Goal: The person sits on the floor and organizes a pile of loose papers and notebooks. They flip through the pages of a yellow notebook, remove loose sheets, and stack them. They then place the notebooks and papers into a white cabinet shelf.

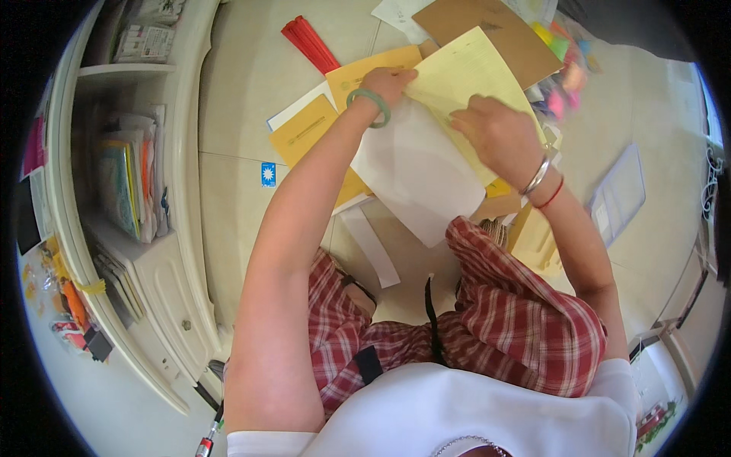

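Observation:
Sheets of pale yellow lined paper point(474, 65) lie in front of me on the floor, slanting to the right. A large white sheet point(415, 171) spreads from their left edge toward my knees. My left hand point(384, 85), with a green bangle at the wrist, closes its fingers on the left edge of the yellow paper, where it meets the white sheet. Over the middle of the yellow paper is my right hand point(499, 137), slightly blurred, its fingers bent and pressed together. Whatever lies between its fingertips is hidden.
Yellow-orange envelopes point(304, 126) lie left of the paper, beside red strips point(311, 44). A brown board point(487, 34) and colourful pieces point(560, 68) lie behind. A clear plastic folder point(618, 194) is at right; a white cabinet point(164, 282) stands at left.

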Tool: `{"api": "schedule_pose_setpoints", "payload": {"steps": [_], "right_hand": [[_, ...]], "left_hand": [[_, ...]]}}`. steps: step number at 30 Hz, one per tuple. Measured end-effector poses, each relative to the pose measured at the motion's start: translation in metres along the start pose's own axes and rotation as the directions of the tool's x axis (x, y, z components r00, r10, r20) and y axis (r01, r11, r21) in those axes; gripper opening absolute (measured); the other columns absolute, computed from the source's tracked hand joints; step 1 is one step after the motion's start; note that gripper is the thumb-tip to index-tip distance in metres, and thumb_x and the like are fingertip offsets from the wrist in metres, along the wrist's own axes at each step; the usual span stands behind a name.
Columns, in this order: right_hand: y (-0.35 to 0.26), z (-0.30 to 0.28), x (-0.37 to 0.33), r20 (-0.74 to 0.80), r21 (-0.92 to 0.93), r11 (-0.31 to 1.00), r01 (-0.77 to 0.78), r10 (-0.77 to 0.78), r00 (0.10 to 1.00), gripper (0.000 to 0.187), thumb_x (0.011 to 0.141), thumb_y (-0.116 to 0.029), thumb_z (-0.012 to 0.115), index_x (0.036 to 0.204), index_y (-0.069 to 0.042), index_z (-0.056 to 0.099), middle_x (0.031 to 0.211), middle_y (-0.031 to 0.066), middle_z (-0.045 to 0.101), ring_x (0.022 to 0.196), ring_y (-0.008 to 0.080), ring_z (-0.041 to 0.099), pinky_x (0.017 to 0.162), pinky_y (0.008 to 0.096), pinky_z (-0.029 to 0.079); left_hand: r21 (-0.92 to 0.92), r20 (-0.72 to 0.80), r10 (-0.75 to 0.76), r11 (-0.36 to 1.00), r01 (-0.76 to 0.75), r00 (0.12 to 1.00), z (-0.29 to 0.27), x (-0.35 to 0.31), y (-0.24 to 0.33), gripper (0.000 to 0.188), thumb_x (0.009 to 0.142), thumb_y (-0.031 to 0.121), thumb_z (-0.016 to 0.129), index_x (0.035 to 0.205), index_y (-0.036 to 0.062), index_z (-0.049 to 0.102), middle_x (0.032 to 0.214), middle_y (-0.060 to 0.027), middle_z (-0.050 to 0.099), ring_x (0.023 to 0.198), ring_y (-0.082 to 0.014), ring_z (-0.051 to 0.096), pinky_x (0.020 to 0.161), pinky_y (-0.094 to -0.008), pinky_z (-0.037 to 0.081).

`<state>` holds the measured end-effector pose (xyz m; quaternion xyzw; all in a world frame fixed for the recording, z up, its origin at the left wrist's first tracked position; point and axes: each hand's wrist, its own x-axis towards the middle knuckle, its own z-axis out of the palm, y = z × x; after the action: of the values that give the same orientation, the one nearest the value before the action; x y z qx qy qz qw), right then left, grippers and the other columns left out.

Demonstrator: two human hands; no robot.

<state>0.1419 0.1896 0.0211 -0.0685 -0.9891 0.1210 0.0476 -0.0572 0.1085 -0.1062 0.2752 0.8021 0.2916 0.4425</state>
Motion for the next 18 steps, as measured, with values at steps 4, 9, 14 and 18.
{"api": "schedule_pose_setpoints", "payload": {"steps": [4, 9, 14, 18], "right_hand": [[-0.032, 0.045, -0.021, -0.099, 0.127, 0.992, 0.017, -0.005, 0.995, 0.015, 0.082, -0.015, 0.062, 0.094, -0.007, 0.063, 0.07, 0.0058, 0.05, 0.062, 0.023, 0.056, 0.05, 0.0331, 0.046], [-0.047, 0.072, -0.05, -0.182, 0.233, 0.961, -0.152, 0.196, 0.964, 0.018, 0.083, -0.017, 0.063, 0.098, -0.007, 0.061, 0.072, 0.0063, 0.05, 0.059, 0.0212, 0.057, 0.046, 0.0327, 0.045], [-0.047, 0.073, -0.06, -0.19, 0.261, 0.951, -0.167, 0.22, 0.957, 0.018, 0.083, -0.015, 0.063, 0.099, -0.006, 0.062, 0.071, 0.0063, 0.048, 0.058, 0.0205, 0.056, 0.046, 0.0313, 0.045], [-0.047, 0.069, -0.063, -0.16, 0.298, 0.937, -0.181, 0.236, 0.958, 0.019, 0.082, -0.013, 0.063, 0.1, -0.006, 0.063, 0.074, 0.0063, 0.052, 0.06, 0.0205, 0.057, 0.048, 0.0331, 0.047]], "left_hand": [[-0.032, -0.076, -0.003, 0.999, 0.001, 0.997, 0.013, 0.012, -0.022, 0.048, 0.085, 0.047, 0.054, 0.105, 0.0059, 0.067, 0.1, -0.016, 0.067, 0.094, -0.0294, 0.062, 0.085, -0.038, 0.046], [0.003, -0.037, 0.022, 1.0, -0.022, 0.999, 0.024, 0.008, -0.028, 0.044, 0.087, 0.044, 0.053, 0.106, 0.0072, 0.068, 0.102, -0.015, 0.067, 0.095, -0.0287, 0.062, 0.086, -0.0384, 0.046], [-0.016, 0.003, -0.031, 0.999, 0.031, 1.0, 0.026, 0.01, -0.026, 0.042, 0.087, 0.042, 0.053, 0.103, 0.0065, 0.068, 0.102, -0.0151, 0.066, 0.096, -0.0284, 0.062, 0.085, -0.0376, 0.046], [-0.006, -0.022, 0.049, 0.999, -0.05, 0.999, 0.027, 0.005, -0.026, 0.046, 0.087, 0.045, 0.053, 0.104, 0.005, 0.068, 0.101, -0.0147, 0.067, 0.094, -0.0256, 0.062, 0.084, -0.0349, 0.046]]}}
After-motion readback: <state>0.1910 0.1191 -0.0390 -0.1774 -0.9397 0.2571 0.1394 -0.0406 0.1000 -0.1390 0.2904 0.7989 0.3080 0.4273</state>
